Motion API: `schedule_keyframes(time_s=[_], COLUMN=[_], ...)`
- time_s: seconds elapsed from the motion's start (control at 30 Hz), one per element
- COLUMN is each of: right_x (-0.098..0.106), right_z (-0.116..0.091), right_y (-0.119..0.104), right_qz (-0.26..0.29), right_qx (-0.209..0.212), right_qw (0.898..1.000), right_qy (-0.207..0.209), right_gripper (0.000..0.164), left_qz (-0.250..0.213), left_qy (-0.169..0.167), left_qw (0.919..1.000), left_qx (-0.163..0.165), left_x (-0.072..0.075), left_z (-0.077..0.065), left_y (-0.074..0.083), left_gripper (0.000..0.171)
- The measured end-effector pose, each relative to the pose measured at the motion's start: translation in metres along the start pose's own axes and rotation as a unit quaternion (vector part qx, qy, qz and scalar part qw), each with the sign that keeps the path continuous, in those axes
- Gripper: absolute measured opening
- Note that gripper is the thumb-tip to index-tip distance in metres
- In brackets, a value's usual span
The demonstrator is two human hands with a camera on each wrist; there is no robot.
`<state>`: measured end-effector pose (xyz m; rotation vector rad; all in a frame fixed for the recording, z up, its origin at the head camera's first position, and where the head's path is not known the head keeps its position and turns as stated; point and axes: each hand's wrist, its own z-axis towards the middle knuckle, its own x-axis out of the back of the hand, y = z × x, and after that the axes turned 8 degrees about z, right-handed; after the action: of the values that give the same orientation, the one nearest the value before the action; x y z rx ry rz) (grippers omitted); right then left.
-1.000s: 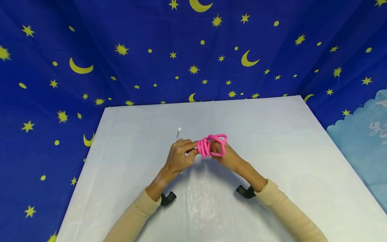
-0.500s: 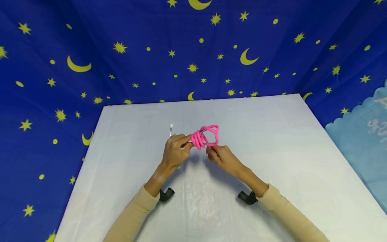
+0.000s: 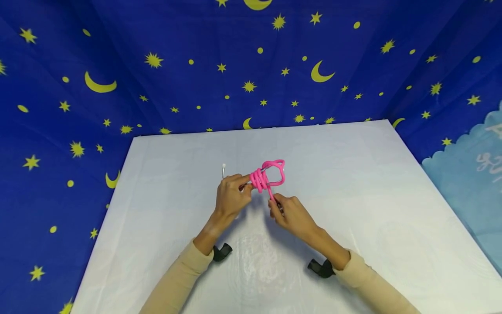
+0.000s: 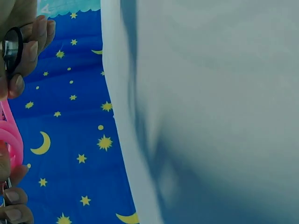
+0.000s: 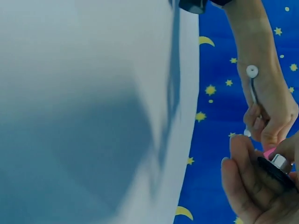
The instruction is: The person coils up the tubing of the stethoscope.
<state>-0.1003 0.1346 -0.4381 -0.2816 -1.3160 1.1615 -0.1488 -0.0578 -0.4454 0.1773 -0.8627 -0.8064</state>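
Note:
A pink stethoscope [image 3: 259, 179] is held up over the white table, its tubing wound in several turns with a loop beyond them on the right. My left hand [image 3: 232, 196] grips its metal ear tubes beside the coil, and a white eartip [image 3: 224, 165] sticks up behind the fingers. My right hand [image 3: 295, 216] holds the chestpiece end, with a short pink length running from it to the coil. The chestpiece [image 5: 279, 163], silver with a black rim, lies between thumb and fingers in the right wrist view. In the left wrist view, the coil is partly cut off.
The white table [image 3: 176, 165] spreads under both hands. A blue curtain [image 3: 204, 87] with yellow stars and moons hangs behind and at the sides, with a light-blue panel [image 3: 466, 174] on the right. Black wrist-worn pieces [image 3: 222, 252] show below both sleeves.
My right hand has come out from behind the loop and moved toward me, drawing a straight length of pink tubing from the coil. My left hand keeps its grip, shifting slightly.

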Motion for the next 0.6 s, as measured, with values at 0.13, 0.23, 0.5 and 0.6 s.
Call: schedule_keyframes(time_s=[0.13, 0.23, 0.5, 0.6], right_x=[0.003, 0.006, 0.013, 0.015], right_z=[-0.003, -0.005, -0.004, -0.005], right_y=[-0.008, -0.015, -0.025, -0.025], right_qz=[-0.046, -0.107, -0.180, -0.189], right_qx=[0.004, 0.006, 0.018, 0.025], right_qw=[0.999, 0.994, 0.983, 0.981], right_qy=[0.009, 0.012, -0.024, -0.035], right_gripper=[0.022, 0.027, 0.032, 0.032], left_qz=[0.019, 0.030, 0.057, 0.060], left_qy=[-0.008, -0.014, -0.028, -0.028], left_qw=[0.9998, 0.9994, 0.9980, 0.9978], left_qx=[0.001, -0.002, 0.006, 0.001], left_x=[-0.002, -0.003, -0.004, -0.006], left_z=[0.000, 0.000, 0.000, -0.001], left_y=[0.005, 0.008, 0.011, 0.010], left_gripper=[0.022, 0.019, 0.015, 0.014])
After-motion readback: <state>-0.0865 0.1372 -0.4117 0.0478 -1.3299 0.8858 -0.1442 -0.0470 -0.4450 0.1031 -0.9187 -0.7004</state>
